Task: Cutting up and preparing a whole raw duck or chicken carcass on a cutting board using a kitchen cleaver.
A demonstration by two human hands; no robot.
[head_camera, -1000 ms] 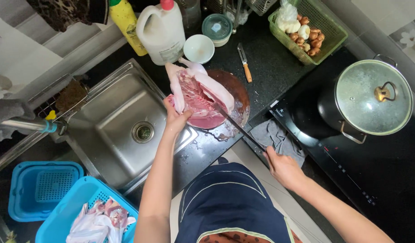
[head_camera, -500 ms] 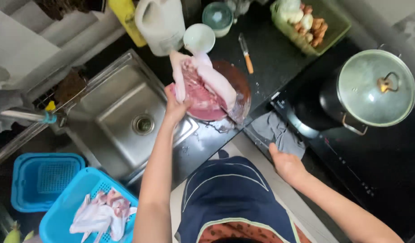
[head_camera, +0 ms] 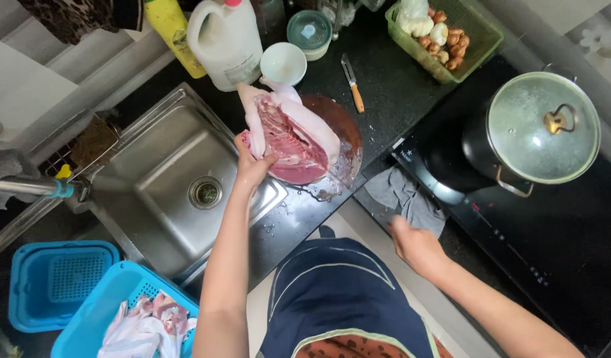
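Note:
A big piece of raw pink meat [head_camera: 293, 136] with pale skin lies on a round brown chopping board [head_camera: 342, 122] beside the sink. My left hand [head_camera: 252, 166] grips the meat's near-left edge. My right hand [head_camera: 415, 246] is at the counter's front edge, fingers curled, touching the near side of a crumpled grey cloth [head_camera: 405, 195]. Whether it holds anything is hidden. A small orange-handled knife [head_camera: 352, 85] lies on the dark counter behind the board.
A steel sink [head_camera: 166, 192] is at the left, with two blue baskets [head_camera: 60, 282] below it, one holding raw meat. A lidded black pot [head_camera: 541, 129] stands on the cooktop at the right. Behind are a white jug [head_camera: 226, 40], a white bowl [head_camera: 283, 63] and a green basket [head_camera: 451, 33].
My right hand has drawn back from the board to the counter's edge by the cloth; the thin blade seen reaching the meat before no longer shows. My left hand stays on the meat.

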